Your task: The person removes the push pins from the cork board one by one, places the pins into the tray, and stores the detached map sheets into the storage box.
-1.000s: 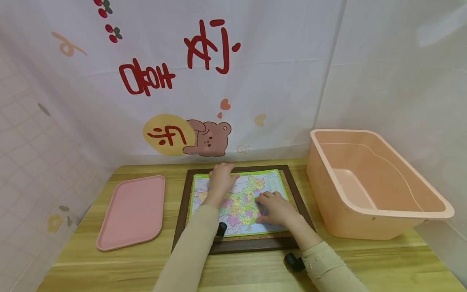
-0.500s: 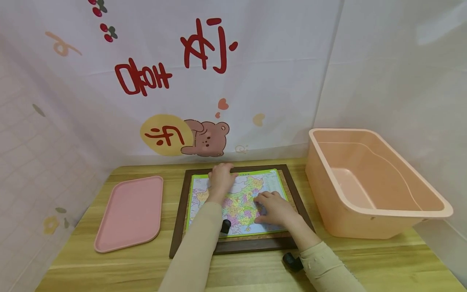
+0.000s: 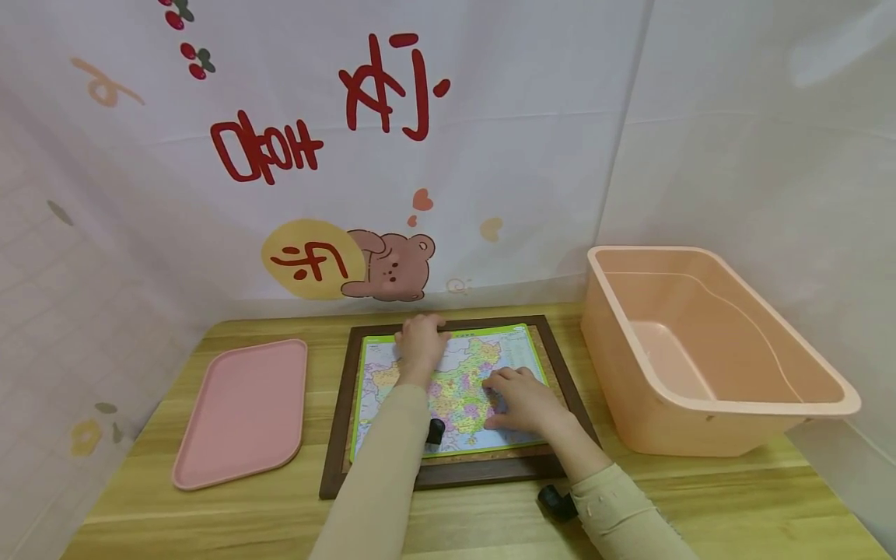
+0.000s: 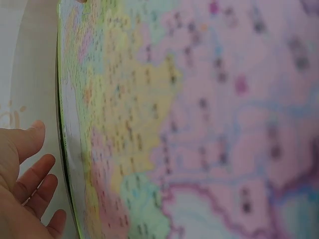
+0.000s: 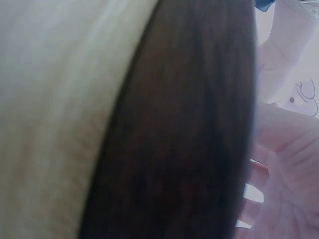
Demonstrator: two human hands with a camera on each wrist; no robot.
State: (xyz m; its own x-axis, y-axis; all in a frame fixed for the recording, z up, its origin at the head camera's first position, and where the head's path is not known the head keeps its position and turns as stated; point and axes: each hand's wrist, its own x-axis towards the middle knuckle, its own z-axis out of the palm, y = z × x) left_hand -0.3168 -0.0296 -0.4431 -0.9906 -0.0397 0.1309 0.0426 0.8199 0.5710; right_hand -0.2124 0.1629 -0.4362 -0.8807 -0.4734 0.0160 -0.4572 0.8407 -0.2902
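A colourful printed map (image 3: 448, 397) with a green border lies within a dark brown frame (image 3: 490, 471), and a strip of cork-like board (image 3: 546, 358) shows beside it. My left hand (image 3: 420, 346) reaches across the map to its top edge, fingers lightly bent. In the left wrist view that hand (image 4: 25, 186) has its fingers spread near the map's rim. Over the map's right half rests my right hand (image 3: 519, 398), fingers loosely bent with fingertips at the map's surface. The right wrist view shows the frame (image 5: 179, 129) up close, partly hiding the right hand's fingers (image 5: 256, 174).
A pink tray (image 3: 241, 416) lies left of the frame on the wooden table (image 3: 483, 521). To the right stands a deep peach plastic tub (image 3: 651, 424). Black wrist cameras (image 3: 555, 504) sit under the forearms. A printed white cloth (image 3: 518, 155) hangs behind.
The head view has shifted slightly, so the scene sits a little farther left. Both hands keep almost the same place on the map.
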